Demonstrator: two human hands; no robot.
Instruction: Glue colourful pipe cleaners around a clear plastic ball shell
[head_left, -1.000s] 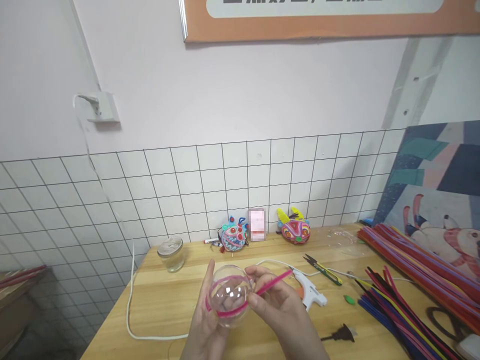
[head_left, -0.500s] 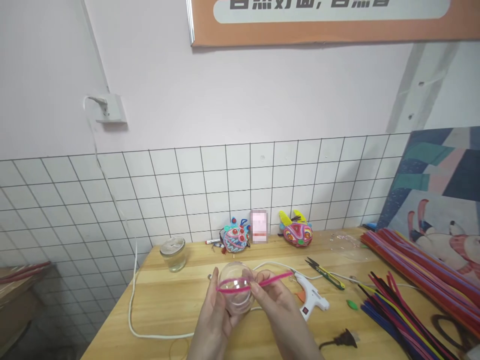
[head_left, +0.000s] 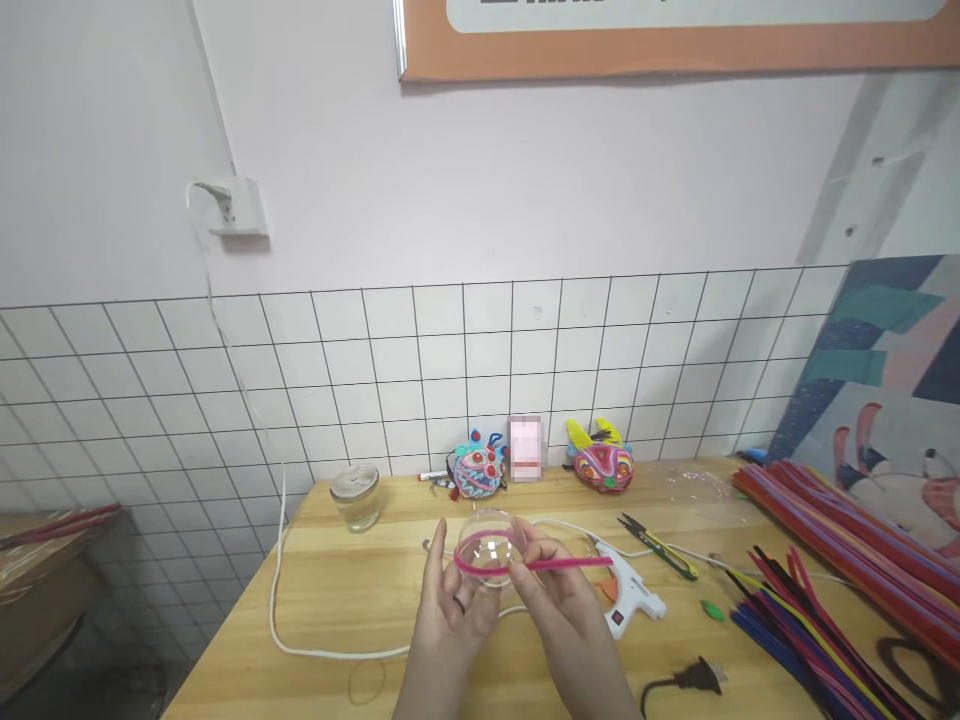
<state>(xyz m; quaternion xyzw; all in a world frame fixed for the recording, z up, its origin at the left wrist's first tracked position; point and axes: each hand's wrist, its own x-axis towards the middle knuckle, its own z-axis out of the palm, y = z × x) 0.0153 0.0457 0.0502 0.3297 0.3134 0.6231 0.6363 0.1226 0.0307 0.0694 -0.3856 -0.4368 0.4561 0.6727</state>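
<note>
- A clear plastic ball is held up above the wooden table, in the middle of the view and close in front of the person; it is not resting on the table.
- The left hand is placed under and behind the ball; its fingers are curled around the left side and grasp the ball.
- A pink pipe cleaner is wrapped as a band around the middle of the ball; its free end is stretched out to the right, almost level, so its long axis runs from left to right.
- The right hand is the nearer one to the free end; its thumb and first fingers are pinched on the pipe cleaner just beside the ball, on the right side; the tail passes over these fingers and points away from the palm.
- A white glue gun is lying just to the right of the right hand, apart from it; small scissors are seen behind it; a black plug is lying nearer to the front edge.
- A heap of coloured pipe cleaners is spread at the right side of the table; a glass jar and two colourful craft figures are standing near the tiled wall, well apart from the hands.
</note>
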